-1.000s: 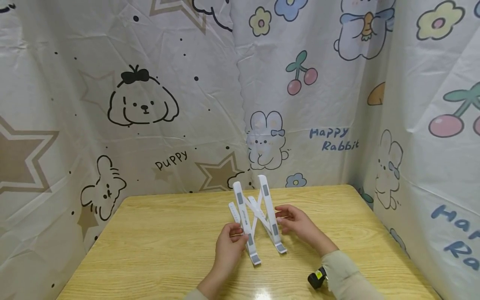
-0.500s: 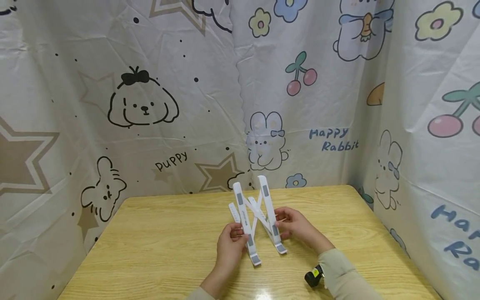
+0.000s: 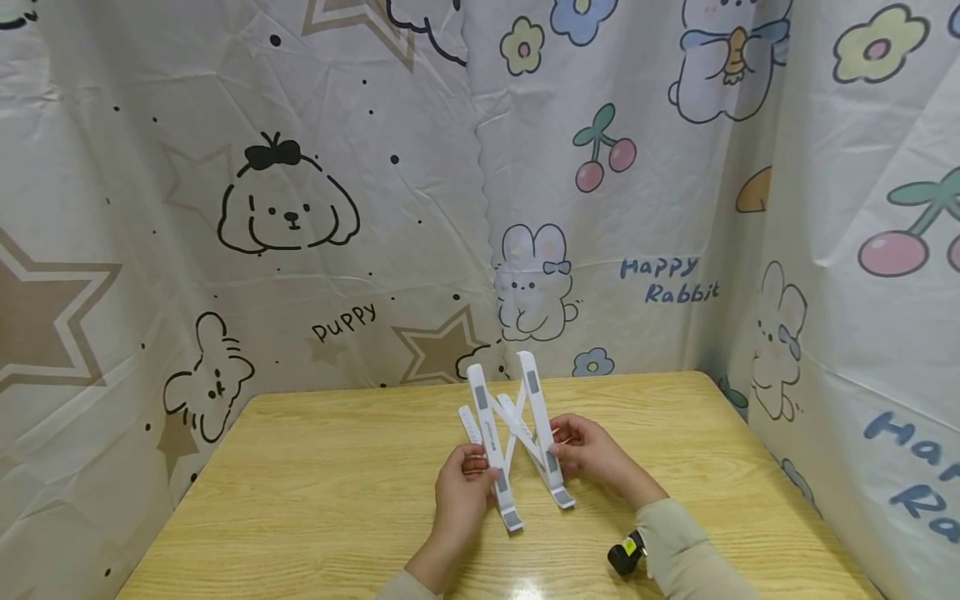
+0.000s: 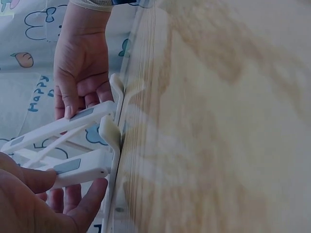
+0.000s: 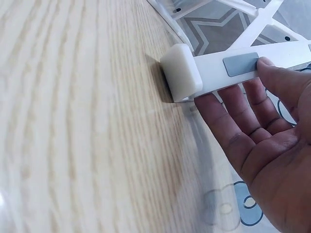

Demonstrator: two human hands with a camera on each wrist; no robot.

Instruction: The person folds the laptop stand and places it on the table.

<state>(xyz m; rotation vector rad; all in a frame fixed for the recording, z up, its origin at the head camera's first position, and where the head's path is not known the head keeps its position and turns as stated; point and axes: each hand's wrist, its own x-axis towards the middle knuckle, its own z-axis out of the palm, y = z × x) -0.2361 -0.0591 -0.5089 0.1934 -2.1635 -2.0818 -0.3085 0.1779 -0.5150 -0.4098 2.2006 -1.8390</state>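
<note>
A white folding laptop stand (image 3: pixel 491 446) with grey pads stands unfolded on the wooden table, its two long arms slanting up and away over crossed struts. My left hand (image 3: pixel 461 492) pinches the lower part of the left arm, thumb on top and fingers beneath, as the left wrist view shows with the hand (image 4: pixel 58 204) at lower left. On the other side my right hand (image 3: pixel 600 454) holds the right arm near its grey pad. In the right wrist view, that hand's thumb (image 5: pixel 279 80) presses the pad's edge while the fingers curl under the arm.
The wooden table (image 3: pixel 337 483) reaches to a patterned curtain (image 3: pixel 420 208) hanging behind and at both sides. A black device with a yellow-green mark (image 3: pixel 626 552) sits at my right sleeve (image 3: pixel 682 533).
My right hand has come in to the stand's right arm, its thumb now on the arm. The black device at the sleeve shifted slightly left. The left hand and stand look nearly still.
</note>
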